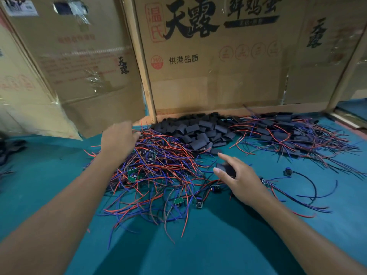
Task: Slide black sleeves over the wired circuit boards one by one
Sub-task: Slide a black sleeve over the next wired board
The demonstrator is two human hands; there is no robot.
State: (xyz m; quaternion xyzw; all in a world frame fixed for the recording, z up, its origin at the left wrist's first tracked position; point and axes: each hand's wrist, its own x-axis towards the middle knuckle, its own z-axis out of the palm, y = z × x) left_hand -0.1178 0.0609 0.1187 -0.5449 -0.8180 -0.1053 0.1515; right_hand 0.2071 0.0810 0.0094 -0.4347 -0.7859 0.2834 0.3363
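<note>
A tangle of small green circuit boards with red and blue wires point(156, 171) lies on the teal table. Behind it sits a heap of flat black sleeves point(198, 130). At the right, a pile of boards wearing sleeves point(288, 133) trails its wires. My left hand point(119, 139) reaches over the far left of the tangle, fingers curled down into the wires; what they hold is hidden. My right hand point(238, 175) hovers to the right of the tangle and holds one black sleeve point(226, 169) between thumb and fingers.
Cardboard boxes point(208, 56) form a wall right behind the piles. A loose black part with a black cable point(288, 172) lies at the right. A dark bundle point(10, 149) sits at the far left edge. Teal table surface point(198, 245) spreads in front.
</note>
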